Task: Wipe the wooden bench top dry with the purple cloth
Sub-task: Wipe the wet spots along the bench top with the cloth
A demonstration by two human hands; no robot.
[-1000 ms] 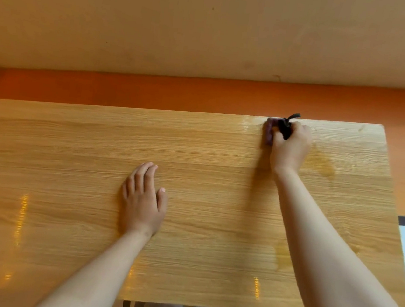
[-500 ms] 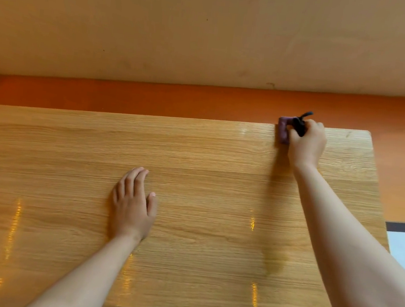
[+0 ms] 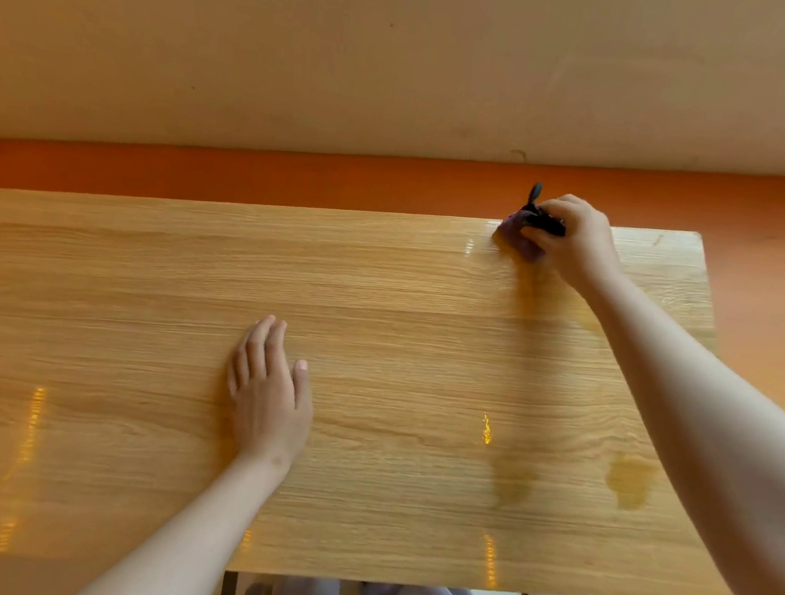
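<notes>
The cloth (image 3: 517, 235) at far right corner of desk (image 3: 88, 287)
The right hand (image 3: 575, 240) grips it; the left hand (image 3: 269, 396) lies flat, open, at desk middle; a wet patch (image 3: 629, 481) is toward near edge, closer to right hand

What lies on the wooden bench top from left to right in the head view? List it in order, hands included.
Left hand resting flat on the wooden bench top → purple cloth at the far edge → right hand gripping that cloth → damp-looking patch near the right end.
</notes>
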